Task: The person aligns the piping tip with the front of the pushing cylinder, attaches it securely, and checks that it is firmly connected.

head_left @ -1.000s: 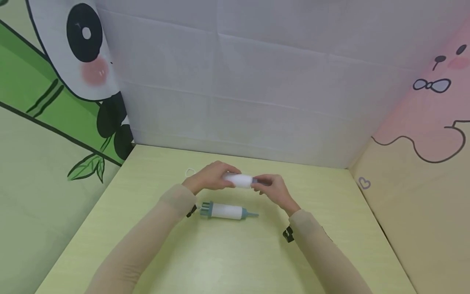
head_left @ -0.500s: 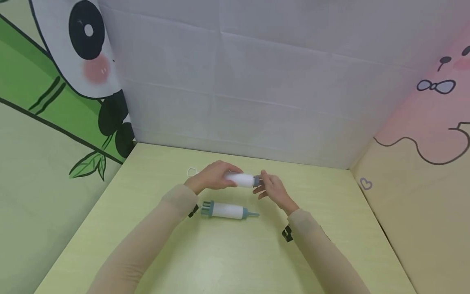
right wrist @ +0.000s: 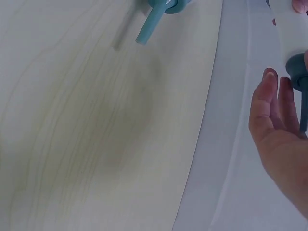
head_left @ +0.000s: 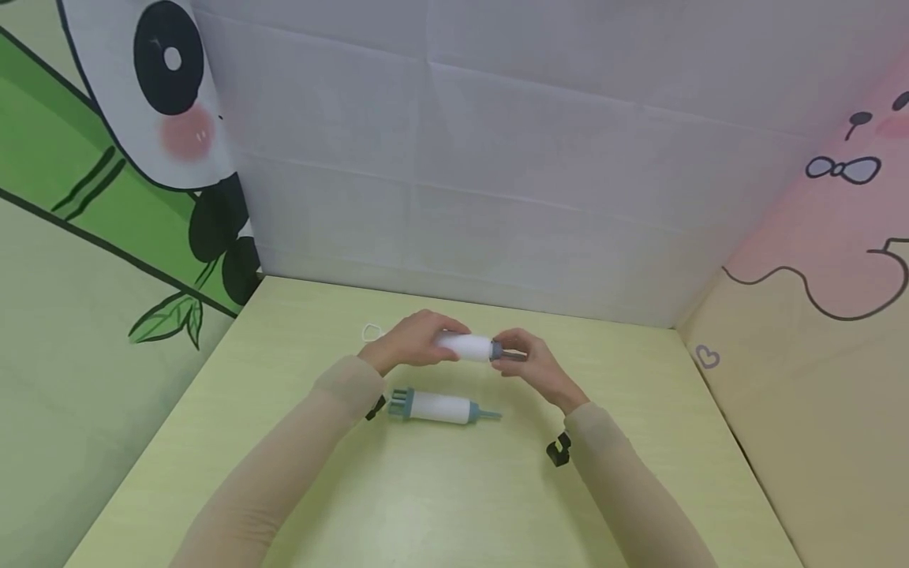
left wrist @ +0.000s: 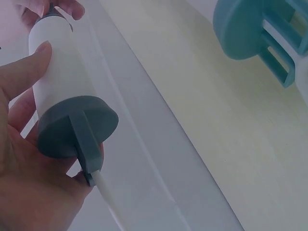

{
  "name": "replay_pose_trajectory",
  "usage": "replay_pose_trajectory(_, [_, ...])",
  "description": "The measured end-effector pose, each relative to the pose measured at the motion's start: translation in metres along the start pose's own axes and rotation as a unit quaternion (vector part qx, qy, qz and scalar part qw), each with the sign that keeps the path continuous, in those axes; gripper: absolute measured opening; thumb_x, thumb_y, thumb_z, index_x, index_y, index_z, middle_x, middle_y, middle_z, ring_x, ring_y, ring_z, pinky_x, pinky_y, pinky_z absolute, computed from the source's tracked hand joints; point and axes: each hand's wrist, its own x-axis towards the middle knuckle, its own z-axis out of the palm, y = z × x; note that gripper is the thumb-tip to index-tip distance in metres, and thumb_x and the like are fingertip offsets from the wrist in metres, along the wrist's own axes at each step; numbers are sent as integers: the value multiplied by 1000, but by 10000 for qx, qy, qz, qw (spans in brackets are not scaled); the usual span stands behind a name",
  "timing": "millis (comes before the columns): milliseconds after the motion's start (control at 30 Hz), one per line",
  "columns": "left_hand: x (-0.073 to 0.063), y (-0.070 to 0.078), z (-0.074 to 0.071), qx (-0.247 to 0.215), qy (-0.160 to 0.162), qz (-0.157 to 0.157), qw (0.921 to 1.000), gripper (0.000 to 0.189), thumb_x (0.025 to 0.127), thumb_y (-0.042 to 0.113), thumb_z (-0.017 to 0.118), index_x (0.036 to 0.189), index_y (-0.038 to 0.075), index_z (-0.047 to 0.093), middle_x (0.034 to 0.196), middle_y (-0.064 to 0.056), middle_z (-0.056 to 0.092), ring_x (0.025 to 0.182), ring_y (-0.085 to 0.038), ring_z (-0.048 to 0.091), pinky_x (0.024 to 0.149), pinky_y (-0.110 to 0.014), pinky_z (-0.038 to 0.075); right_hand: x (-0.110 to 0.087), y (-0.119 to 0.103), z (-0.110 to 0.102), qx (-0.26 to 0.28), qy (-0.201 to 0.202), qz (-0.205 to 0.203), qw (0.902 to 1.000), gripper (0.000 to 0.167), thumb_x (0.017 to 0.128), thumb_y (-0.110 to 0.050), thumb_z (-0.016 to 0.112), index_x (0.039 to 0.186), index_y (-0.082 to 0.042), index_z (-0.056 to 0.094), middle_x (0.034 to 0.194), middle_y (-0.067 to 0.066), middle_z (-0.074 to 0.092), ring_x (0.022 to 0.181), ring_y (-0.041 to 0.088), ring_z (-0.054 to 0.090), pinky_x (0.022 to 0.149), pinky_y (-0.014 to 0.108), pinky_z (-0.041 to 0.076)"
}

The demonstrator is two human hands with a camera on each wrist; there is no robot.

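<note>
My left hand [head_left: 415, 341] grips a white cylinder [head_left: 469, 347], held nearly level, with grey-blue ends. In the left wrist view its near cap [left wrist: 98, 120] carries a bracket with a white cord [left wrist: 109, 199]. At the other end is a tapered grey-blue cap [right wrist: 296, 70] with a thin rod sticking out. The fingers of my right hand [head_left: 540, 371] stand on both sides of that cap, pinching it. A similar white cylinder [head_left: 440, 408] with blue-green ends lies nearer me, its thin rod pointing right.
The pale wood-look table [head_left: 426, 497] extends around the hands. A white cloth wall [head_left: 454, 197] rises at its back. Side panels bear a panda picture [head_left: 166, 95] on the left and a pink cartoon [head_left: 838, 213] on the right.
My right hand's fingers opened off the cap end half a second ago and have closed round it again. The left hand keeps its grip; the cylinder on the table has not moved.
</note>
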Motion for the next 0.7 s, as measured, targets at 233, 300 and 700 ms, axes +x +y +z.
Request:
replay_pose_trajectory(233, [1,3,1,87,10,-102,9999,42,82,24,77,122,19,66,114,6,64,97,-14,57,83,-35,44,2,1,0,-696,160,56,9974,29,94,-26,63,110,-2,65,99,11,68,95,32,62,77,51,48])
replay_pose_trajectory(300, [1,5,1,105,22,-71,9999,43,82,24,77,123,19,66,115,5,64,97,-15,57,83,-36,45,3,3,0,-933,268,149,9952,37,97,-36,56,101,-1,69,88,10,69,89,33,63,72,44,48])
replay_pose_trajectory(700, [2,8,4,190,8,-264,9995,44,81,26,77,123,21,66,115,5,64,99,-16,57,85,-38,45,3,1,-5,-460,142,429,9979,55,101,-47,39,132,-3,50,118,18,60,92,33,65,71,42,54])
